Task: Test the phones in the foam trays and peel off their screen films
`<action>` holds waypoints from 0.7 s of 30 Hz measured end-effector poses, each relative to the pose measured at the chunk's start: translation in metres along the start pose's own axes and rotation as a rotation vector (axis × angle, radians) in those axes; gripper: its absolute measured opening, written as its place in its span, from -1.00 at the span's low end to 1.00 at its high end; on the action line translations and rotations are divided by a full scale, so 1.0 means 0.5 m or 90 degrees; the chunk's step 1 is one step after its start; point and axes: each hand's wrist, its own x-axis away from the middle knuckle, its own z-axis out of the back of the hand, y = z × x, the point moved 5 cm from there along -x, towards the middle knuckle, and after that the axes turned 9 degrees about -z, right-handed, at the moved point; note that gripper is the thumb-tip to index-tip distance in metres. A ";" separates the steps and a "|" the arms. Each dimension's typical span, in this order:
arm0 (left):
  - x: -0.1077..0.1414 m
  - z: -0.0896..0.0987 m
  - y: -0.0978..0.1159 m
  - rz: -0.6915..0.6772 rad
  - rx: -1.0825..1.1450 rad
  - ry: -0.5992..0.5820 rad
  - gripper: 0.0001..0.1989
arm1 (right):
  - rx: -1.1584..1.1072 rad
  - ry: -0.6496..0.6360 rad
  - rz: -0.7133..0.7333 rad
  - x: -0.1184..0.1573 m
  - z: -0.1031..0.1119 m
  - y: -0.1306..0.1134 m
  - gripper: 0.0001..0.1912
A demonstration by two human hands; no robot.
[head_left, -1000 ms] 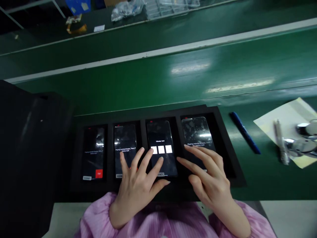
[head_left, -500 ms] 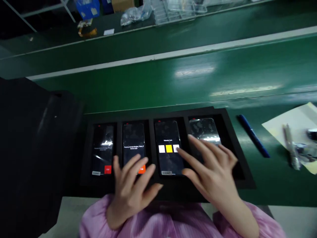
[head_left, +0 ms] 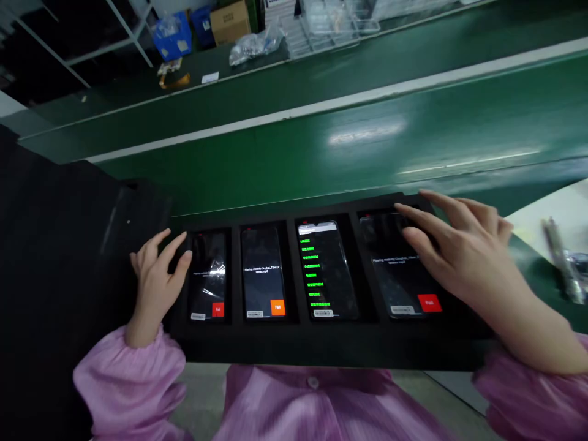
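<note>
Several smartphones lie face up in separate slots of a black foam tray (head_left: 289,335). My left hand (head_left: 158,278) is open at the tray's left end, beside the leftmost phone (head_left: 206,251). That phone, the second phone (head_left: 261,251) and the rightmost phone (head_left: 390,282) show melody text and a red or orange Fail box. A list of green lines fills the left side of the third phone (head_left: 337,275). Over the upper right of the rightmost phone, my right hand (head_left: 463,251) is open with fingers spread, covering part of it. Whether its fingertips touch is unclear.
Black bulky material (head_left: 59,257) stands at the left. To the right lie white paper (head_left: 542,208) and a clear tube-like item (head_left: 560,257). Beyond the green bench (head_left: 257,165) are a blue bin (head_left: 172,37), a cardboard box (head_left: 229,23) and clear plastic trays (head_left: 321,30).
My left hand has moved left off the second phone. My right hand has shifted right, uncovering most of the rightmost phone. The third phone's screen went from Vibrator test to a green list.
</note>
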 end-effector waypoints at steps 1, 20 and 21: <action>0.023 0.015 0.006 -0.004 0.000 0.016 -0.53 | -0.028 0.019 0.031 0.022 0.014 -0.001 -0.43; 0.229 -0.026 0.108 -0.121 -0.010 0.152 -0.49 | -0.192 0.203 0.060 0.210 0.023 -0.008 -0.32; 0.224 -0.033 0.111 -0.116 -0.031 0.173 -0.50 | -0.190 0.215 0.061 0.207 0.022 -0.008 -0.35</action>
